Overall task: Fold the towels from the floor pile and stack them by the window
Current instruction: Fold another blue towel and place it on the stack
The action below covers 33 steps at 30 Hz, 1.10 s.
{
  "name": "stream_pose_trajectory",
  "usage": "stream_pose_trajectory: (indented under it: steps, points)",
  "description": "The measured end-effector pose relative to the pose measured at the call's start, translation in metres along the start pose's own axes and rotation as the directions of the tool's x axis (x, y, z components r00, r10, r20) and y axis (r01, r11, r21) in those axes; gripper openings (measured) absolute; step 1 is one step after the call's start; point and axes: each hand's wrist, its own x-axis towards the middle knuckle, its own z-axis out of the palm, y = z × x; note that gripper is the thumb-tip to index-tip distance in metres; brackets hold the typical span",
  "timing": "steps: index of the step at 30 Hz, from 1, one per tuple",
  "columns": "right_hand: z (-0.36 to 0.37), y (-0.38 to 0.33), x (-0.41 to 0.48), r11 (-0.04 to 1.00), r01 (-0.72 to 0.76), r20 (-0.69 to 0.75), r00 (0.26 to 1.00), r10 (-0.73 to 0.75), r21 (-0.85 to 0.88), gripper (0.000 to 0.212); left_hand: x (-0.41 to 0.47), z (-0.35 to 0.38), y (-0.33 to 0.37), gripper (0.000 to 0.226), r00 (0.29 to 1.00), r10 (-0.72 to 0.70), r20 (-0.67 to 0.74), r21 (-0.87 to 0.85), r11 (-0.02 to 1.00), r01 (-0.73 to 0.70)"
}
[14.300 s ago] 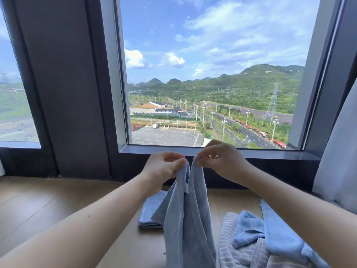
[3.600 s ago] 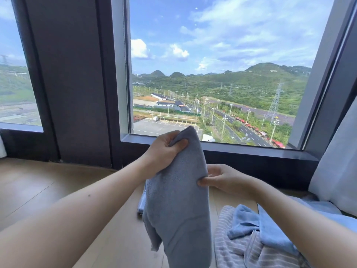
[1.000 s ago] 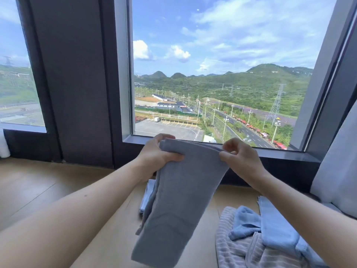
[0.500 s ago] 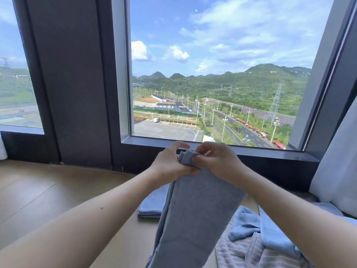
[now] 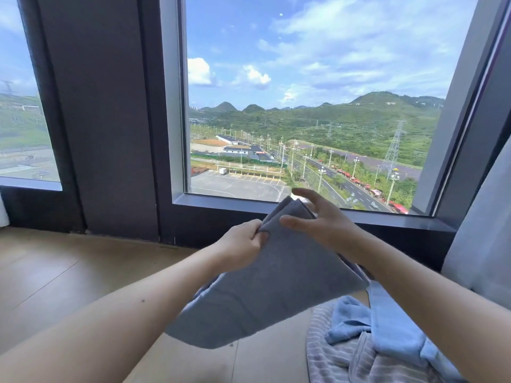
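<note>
A grey-blue towel (image 5: 265,288), folded lengthwise, hangs in the air in front of the window. My left hand (image 5: 243,244) pinches its upper folded edge. My right hand (image 5: 320,219) hovers at the towel's top corner with fingers spread and straight, holding nothing. A loose pile sits on the floor at the lower right, with a light blue towel (image 5: 387,327) lying over a striped towel (image 5: 343,360). The folded stack by the window is hidden behind the held towel.
A wooden floor (image 5: 55,277) runs to a dark window wall with a low sill (image 5: 221,201). A pale curtain (image 5: 486,244) hangs at the right edge. A dark pillar (image 5: 102,120) separates two panes.
My right hand has let go of the towel's top and opened. The towel, held by my left hand alone, has swung up and out towards the right.
</note>
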Motion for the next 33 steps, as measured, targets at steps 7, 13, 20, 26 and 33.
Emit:
stream_pose_trajectory:
  steps: [7, 13, 20, 26, 33]
  points:
    - [0.006, -0.002, -0.002, 0.995, 0.071, -0.080, 0.994, -0.077, -0.071, 0.004, -0.007, -0.003, -0.010, 0.014, 0.998, -0.006, 0.062, 0.037, 0.999, 0.003]
    - [0.004, 0.000, 0.002, 0.996, 0.085, -0.219, 0.973, -0.076, 0.029, 0.005, -0.013, -0.004, -0.027, 0.018, 0.985, -0.083, 0.152, 0.133, 0.989, 0.063]
    - [-0.008, 0.007, 0.003, 0.998, 0.051, -0.349, 0.936, -0.055, -0.023, 0.011, -0.009, 0.001, -0.030, 0.008, 0.995, -0.097, -0.004, 0.030, 0.995, 0.097]
    - [-0.011, 0.010, -0.002, 0.950, 0.107, -0.178, 0.970, -0.165, -0.294, 0.075, 0.000, -0.012, -0.017, 0.007, 0.971, -0.019, -0.237, -0.039, 0.999, 0.010]
    - [0.013, 0.000, -0.006, 0.903, 0.231, 0.169, 0.969, -0.180, -0.363, 0.087, 0.000, -0.012, -0.008, 0.009, 0.965, 0.055, -0.257, -0.007, 0.998, -0.059]
